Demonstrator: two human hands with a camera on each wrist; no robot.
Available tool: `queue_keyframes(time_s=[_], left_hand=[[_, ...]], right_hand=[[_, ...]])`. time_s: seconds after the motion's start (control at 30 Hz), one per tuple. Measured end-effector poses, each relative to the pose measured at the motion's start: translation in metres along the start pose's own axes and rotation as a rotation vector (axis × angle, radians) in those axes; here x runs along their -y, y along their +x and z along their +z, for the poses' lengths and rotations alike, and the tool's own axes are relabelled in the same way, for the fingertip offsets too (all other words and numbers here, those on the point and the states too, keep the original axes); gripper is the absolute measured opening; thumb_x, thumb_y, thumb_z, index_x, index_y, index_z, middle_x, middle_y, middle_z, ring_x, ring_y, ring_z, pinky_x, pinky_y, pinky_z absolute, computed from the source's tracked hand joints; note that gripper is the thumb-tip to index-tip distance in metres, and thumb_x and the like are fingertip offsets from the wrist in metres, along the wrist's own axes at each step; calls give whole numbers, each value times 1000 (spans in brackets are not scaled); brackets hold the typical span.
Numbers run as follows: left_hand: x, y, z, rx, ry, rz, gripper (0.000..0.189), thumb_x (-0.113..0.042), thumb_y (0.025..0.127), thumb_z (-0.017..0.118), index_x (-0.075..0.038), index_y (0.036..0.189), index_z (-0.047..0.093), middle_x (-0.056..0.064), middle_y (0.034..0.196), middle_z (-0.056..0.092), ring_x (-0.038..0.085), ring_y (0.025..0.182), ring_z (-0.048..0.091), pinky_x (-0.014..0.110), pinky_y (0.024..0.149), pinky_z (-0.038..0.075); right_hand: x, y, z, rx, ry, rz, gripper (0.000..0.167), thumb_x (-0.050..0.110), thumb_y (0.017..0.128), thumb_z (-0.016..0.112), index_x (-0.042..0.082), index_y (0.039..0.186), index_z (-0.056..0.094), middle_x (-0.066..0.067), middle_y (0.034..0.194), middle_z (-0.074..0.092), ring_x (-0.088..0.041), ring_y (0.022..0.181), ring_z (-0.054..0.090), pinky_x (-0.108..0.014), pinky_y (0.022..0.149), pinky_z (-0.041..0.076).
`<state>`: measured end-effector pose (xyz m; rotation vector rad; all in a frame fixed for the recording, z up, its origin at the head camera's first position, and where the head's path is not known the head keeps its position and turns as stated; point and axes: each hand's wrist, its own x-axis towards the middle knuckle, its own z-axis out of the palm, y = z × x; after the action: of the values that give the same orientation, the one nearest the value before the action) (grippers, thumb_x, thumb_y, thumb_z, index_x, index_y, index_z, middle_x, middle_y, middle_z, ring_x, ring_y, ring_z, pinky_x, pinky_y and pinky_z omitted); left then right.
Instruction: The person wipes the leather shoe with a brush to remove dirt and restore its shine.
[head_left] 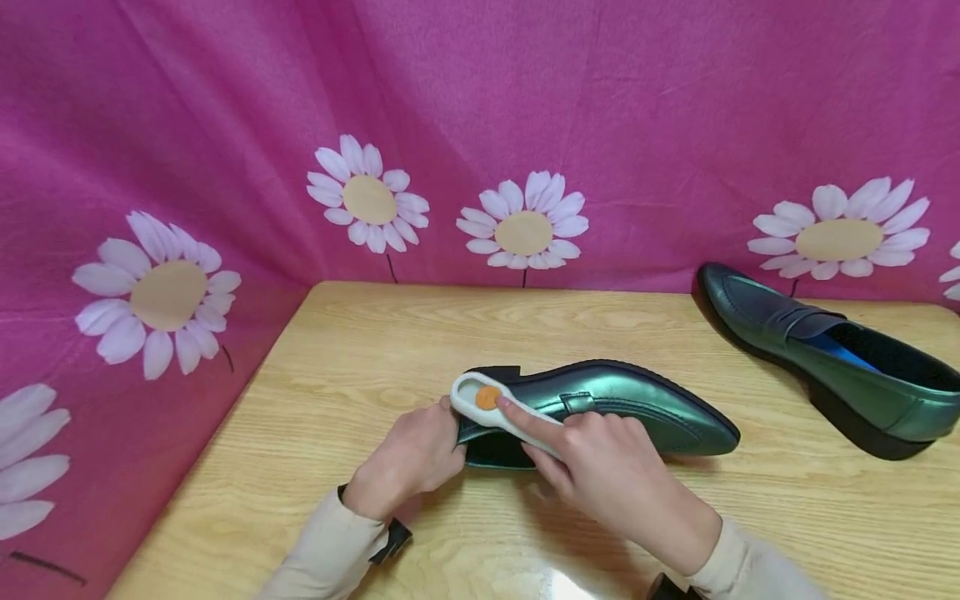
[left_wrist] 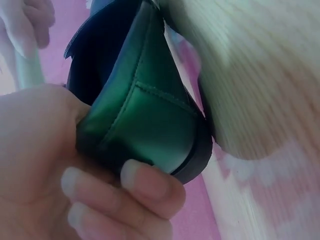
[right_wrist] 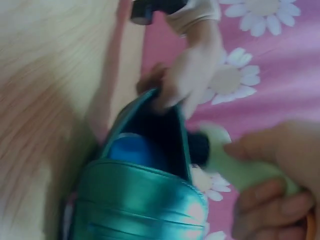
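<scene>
A shiny green loafer (head_left: pixel 637 385) lies on its side on the table, toe to the right and opening toward me. My left hand (head_left: pixel 412 454) grips its heel end, thumb at the collar and fingers around the back; the left wrist view shows the stitched heel (left_wrist: pixel 155 120) close up. My right hand (head_left: pixel 618 467) holds a white-handled brush (head_left: pixel 467 402) with an orange spot, index finger stretched along its back. In the right wrist view, the brush's dark bristles (right_wrist: pixel 200 148) are against the shoe's side near the heel, and a blue insole (right_wrist: pixel 131 150) shows inside.
A matching green loafer (head_left: pixel 795 333) stands upright at the right of the wooden table (head_left: pixel 375 333), toe toward the back. A pink cloth (head_left: pixel 645 125) with white daisies hangs behind the table and along its left side.
</scene>
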<state>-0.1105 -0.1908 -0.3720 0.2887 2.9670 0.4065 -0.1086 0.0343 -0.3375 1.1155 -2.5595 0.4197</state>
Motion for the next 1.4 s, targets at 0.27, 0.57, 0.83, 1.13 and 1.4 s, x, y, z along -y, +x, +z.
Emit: queue_keyframes(time_s=[0.27,0.57,0.83,1.13,1.4], left_hand=[[0,1,2,24,39,-7,27,-12,81,61,4,101,51,8,78,55,20,65,54,35,63,48],[-3,-4,4,24,49,-7,35,-12,81,63,7,107,49,7,76,55,18,64,54,34,62,48],[-3,-4,8,38,12,13,29,-11,80,64,4,101,50,6,73,52,15,61,51,32,59,46],[-2,-3,3,5,58,23,30,-13,81,63,4,101,49,5,72,53,20,65,57,36,62,48],[-4,-3,2,63,92,-19,35,-16,83,65,6,102,47,10,74,54,19,60,53,35,59,47]], right_hand=[[-6,1,5,19,-9,-23,53,25,88,68,32,138,53,11,49,31,-5,41,30,-24,38,25],[4,7,-7,88,-16,-21,48,26,89,65,35,135,56,11,47,29,-6,41,29,-24,37,22],[1,9,-5,110,9,-60,48,23,88,66,30,135,57,11,47,28,-5,40,27,-23,38,22],[3,7,-17,114,-8,-40,47,25,89,63,36,135,56,11,46,25,-6,40,25,-24,37,17],[-6,23,10,-13,-90,-30,46,24,88,67,25,134,58,8,47,27,-7,39,26,-23,36,21]])
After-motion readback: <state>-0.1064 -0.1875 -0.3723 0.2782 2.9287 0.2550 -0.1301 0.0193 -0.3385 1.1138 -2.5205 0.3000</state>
